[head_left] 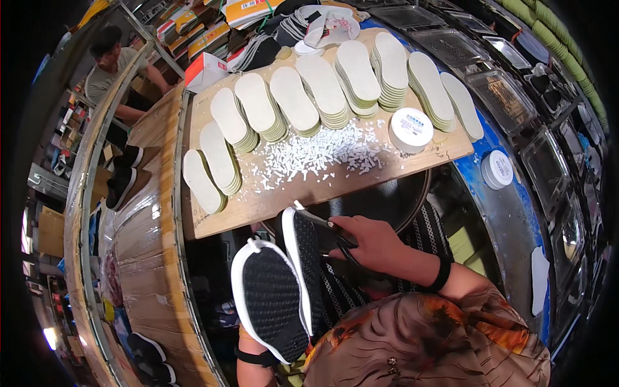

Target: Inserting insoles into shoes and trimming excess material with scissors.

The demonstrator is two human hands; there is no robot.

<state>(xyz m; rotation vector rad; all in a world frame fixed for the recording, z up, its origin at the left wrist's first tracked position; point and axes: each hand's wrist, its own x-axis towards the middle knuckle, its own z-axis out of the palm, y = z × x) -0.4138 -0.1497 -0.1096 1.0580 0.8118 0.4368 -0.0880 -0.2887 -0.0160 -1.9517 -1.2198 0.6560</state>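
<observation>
A pair of black mesh shoes [271,297] with white sole edges is held up in front of me, one beside the other. A small white tab [255,245] sticks up at the end of the nearer shoe. My left forearm [253,374] runs up behind the shoes; they hide my left hand and its fingers. My right hand [371,244] is closed around black-handled scissors [345,248], whose blades reach left along the farther shoe's end. Another bit of white [298,204] shows at that end, by the scissor tips.
Stacks of pale insoles [293,100] line the wooden board [222,222] ahead, with white snippets [316,151] scattered before them. A round white tub [411,129] stands at the right. Dark shoes [122,177] lie on the left bench. Another person [116,71] is at the far left.
</observation>
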